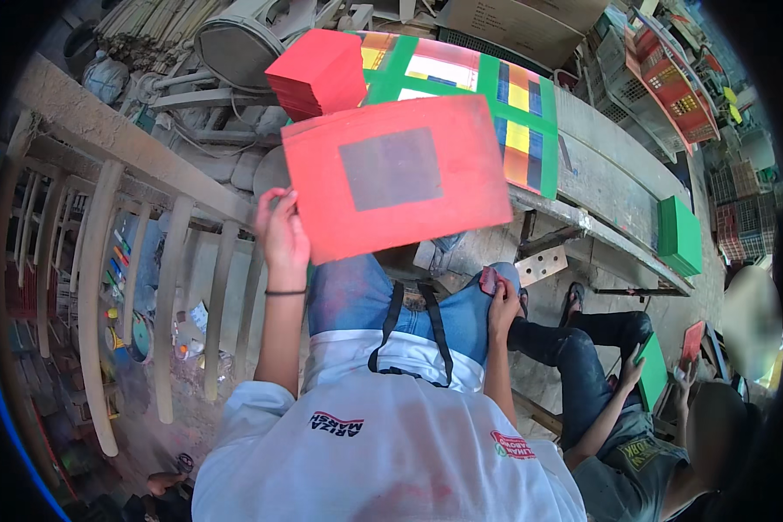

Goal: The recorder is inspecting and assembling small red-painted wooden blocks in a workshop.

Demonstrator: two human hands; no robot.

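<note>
My left hand (283, 235) grips the lower left edge of a flat red board (474, 165), its thumb and fingers closed on it. The board is held tilted above my lap, and a dark grey rectangle (391, 168) shows in its middle. My right hand (502, 311) rests by my right thigh, pinching a small crumpled dull-red piece (489, 280); I cannot tell whether it is cloth or sandpaper. Behind the board, a stack of red boards (317, 74) stands on the bench.
The long bench (618, 161) carries multicoloured panels with green borders (544, 113) and a green stack (679, 235). A wooden railing (139, 165) runs along my left. To my right, a co-worker (635, 444) holds a green board (652, 370) and a small red piece (692, 339).
</note>
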